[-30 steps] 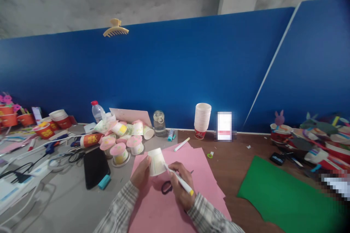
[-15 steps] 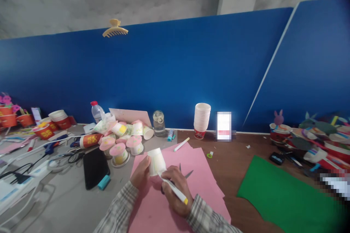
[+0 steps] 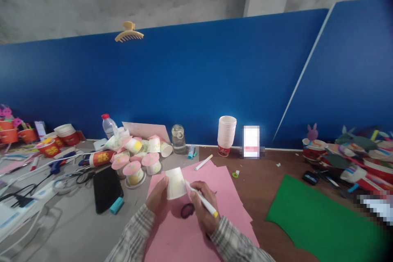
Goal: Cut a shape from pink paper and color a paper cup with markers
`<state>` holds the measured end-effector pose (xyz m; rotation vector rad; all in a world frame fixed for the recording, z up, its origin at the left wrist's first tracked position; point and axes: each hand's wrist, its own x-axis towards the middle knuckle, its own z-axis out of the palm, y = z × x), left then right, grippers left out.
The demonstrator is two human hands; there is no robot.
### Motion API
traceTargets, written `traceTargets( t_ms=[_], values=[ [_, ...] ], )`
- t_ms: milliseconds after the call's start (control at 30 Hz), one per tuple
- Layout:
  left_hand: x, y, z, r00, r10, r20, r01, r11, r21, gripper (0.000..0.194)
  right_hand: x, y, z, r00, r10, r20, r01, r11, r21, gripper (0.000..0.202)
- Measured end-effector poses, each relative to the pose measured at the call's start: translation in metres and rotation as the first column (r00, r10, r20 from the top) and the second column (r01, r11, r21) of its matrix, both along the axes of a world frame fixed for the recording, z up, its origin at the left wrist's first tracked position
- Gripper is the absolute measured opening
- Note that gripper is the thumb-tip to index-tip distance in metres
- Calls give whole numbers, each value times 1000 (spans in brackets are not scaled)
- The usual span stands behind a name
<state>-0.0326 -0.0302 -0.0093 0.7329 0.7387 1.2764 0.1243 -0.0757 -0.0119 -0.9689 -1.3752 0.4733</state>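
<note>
Head view: a tall, flat blue partition panel (image 3: 199,73) stands behind a long desk (image 3: 76,229), whose surface is grey at left and brown wood-grain at right. Overlapping sheets of pink paper (image 3: 172,237) lie in front of the wearer across the join of the two surfaces; an irregularly cut green sheet (image 3: 313,217) lies to their right. At the sheets' upper left is a cluster of small white paper cups with pink tops (image 3: 134,172), with a flat black rectangular object (image 3: 107,190) near it. The right hand (image 3: 205,206), above the pink paper, pinches a marker between thumb and fingers; the left hand (image 3: 158,194) grips a cup by its side, thumb against the wall. A tall stack of white paper cups with a red one lowest (image 3: 227,133) stands by the partition. The held plain white paper cup (image 3: 175,184), wide rim downward and slightly tilted, is above the sheets between the hands. The held slim white marker with a yellow end (image 3: 205,201) points at the cup's right side; contact cannot be determined. Dark-handled scissors (image 3: 183,212) lie on the paper, partly hidden by the right hand.
</note>
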Motion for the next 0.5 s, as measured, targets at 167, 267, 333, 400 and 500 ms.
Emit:
traceTargets(
  t_ms=[167, 267, 333, 400, 500],
  values=[
    [-3, 1, -3, 982, -162, 94, 169, 983, -67, 48, 2, 5, 1, 998, -51, -30, 50, 998, -34, 13],
    [-4, 0, -5, 977, -202, 70, 207, 975, -81, 52, 2, 4, 3, 999, -46, -16, 46, 999, -17, 13],
    [-5, 0, -6, 975, -217, 57, 221, 972, -85, 53, 3, 3, 4, 999, -36, 0, 36, 999, -10, 14],
    [-7, 0, -8, 973, -229, 39, 232, 968, -91, 54, 3, 3, 5, 1000, -28, 5, 28, 1000, -2, 13],
    [-10, 2, -12, 975, -220, -19, 218, 972, -88, 53, 3, 3, 4, 1000, -23, 10, 23, 1000, 10, 14]
  ],
)
